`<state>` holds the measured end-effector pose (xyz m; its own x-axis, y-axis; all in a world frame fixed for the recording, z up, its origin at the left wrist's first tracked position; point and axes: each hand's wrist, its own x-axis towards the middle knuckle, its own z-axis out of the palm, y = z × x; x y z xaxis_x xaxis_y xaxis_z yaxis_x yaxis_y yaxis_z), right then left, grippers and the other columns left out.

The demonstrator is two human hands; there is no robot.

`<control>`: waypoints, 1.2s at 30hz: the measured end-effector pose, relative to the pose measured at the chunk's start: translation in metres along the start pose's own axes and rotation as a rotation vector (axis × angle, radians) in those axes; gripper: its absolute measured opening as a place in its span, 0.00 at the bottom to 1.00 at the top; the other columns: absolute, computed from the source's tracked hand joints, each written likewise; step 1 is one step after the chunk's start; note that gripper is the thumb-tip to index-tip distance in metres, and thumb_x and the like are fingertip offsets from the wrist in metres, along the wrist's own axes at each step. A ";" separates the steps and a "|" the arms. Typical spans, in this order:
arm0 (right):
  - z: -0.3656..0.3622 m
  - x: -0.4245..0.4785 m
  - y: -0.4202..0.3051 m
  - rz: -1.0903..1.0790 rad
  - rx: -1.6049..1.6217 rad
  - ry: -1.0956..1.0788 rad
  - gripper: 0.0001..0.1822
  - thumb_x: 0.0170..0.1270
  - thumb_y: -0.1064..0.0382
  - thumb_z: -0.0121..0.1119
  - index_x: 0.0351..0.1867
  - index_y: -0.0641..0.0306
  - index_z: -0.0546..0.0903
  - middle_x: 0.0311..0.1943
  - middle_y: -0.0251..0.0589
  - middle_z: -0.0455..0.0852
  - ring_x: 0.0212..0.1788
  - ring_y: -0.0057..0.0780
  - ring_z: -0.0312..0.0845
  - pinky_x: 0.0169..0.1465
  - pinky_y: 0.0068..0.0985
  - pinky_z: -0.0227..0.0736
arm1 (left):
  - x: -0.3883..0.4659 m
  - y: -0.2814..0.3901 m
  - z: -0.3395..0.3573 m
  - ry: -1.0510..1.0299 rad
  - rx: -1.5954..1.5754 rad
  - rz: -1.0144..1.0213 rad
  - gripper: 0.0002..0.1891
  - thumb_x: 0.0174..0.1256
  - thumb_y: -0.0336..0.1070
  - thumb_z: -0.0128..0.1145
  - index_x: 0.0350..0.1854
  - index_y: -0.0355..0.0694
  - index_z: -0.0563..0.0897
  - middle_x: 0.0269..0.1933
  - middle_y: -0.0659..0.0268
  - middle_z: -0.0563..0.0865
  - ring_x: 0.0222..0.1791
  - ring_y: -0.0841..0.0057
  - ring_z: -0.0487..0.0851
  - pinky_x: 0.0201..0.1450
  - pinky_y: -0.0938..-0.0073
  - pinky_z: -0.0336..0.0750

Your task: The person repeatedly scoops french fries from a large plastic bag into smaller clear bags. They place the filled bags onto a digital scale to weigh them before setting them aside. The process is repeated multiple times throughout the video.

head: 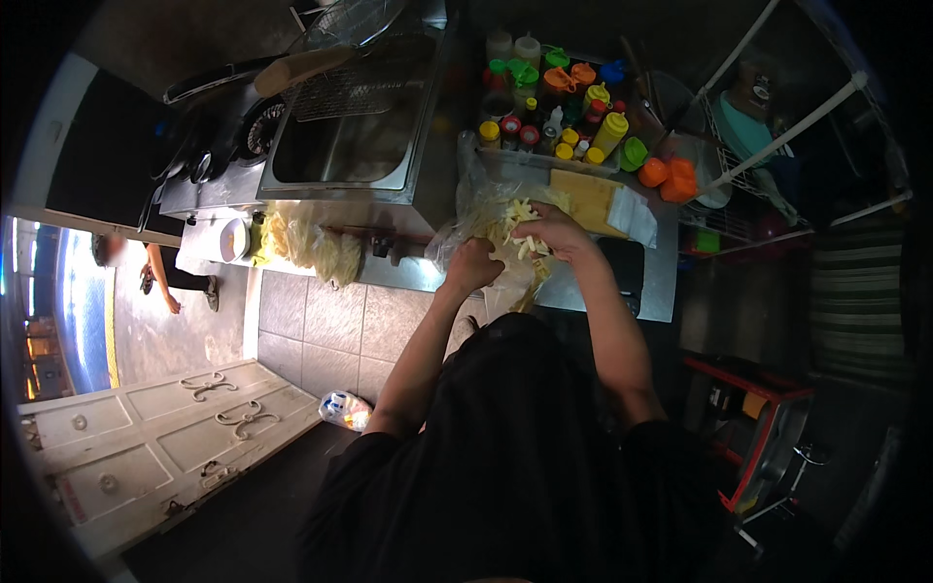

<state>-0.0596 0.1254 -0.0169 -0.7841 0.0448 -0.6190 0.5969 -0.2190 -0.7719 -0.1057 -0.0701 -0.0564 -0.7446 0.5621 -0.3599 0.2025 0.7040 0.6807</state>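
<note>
Pale cut potato sticks are held in my right hand, whose fingers curl around them above a clear plastic bag. Left of it, my left hand is closed at the bag's edge, apparently gripping the plastic. More sticks lie within and under the bag, partly hidden by my hands. Behind my right hand is a wooden cutting board with a white cloth or paper at its right end. Further left, more plastic bags of potato sticks rest beside a white bowl.
A steel deep fryer stands left of the bag. Squeeze bottles and jars crowd a plastic tray behind. A black flat object lies on the counter at right. A wire rack rises at right. Another person is beyond the doorway.
</note>
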 end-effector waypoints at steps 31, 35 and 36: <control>-0.003 0.036 0.021 0.127 -0.444 -0.092 0.22 0.62 0.64 0.72 0.58 0.62 0.84 0.48 0.43 0.88 0.30 0.23 0.86 0.33 0.21 0.83 | 0.015 -0.002 0.022 0.229 -0.046 0.329 0.28 0.47 0.26 0.60 0.57 0.34 0.81 0.57 0.46 0.83 0.59 0.48 0.80 0.62 0.58 0.75; 0.010 0.028 0.006 0.096 -0.773 -0.059 0.22 0.61 0.65 0.71 0.58 0.63 0.84 0.44 0.46 0.90 0.32 0.26 0.89 0.34 0.24 0.84 | 0.004 0.006 0.021 0.253 -0.077 0.363 0.29 0.46 0.24 0.61 0.58 0.32 0.80 0.56 0.43 0.83 0.59 0.47 0.80 0.63 0.58 0.75; 0.012 0.023 0.001 0.070 -0.814 -0.060 0.22 0.61 0.66 0.71 0.58 0.63 0.84 0.43 0.47 0.90 0.32 0.27 0.89 0.34 0.25 0.84 | 0.001 0.006 0.022 0.307 -0.085 0.342 0.29 0.46 0.23 0.61 0.58 0.31 0.80 0.56 0.43 0.83 0.59 0.46 0.80 0.63 0.58 0.75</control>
<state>-0.0790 0.1142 -0.0302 -0.7347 -0.0003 -0.6784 0.5627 0.5583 -0.6097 -0.0909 -0.0560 -0.0670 -0.8004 0.5925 0.0913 0.4260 0.4550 0.7820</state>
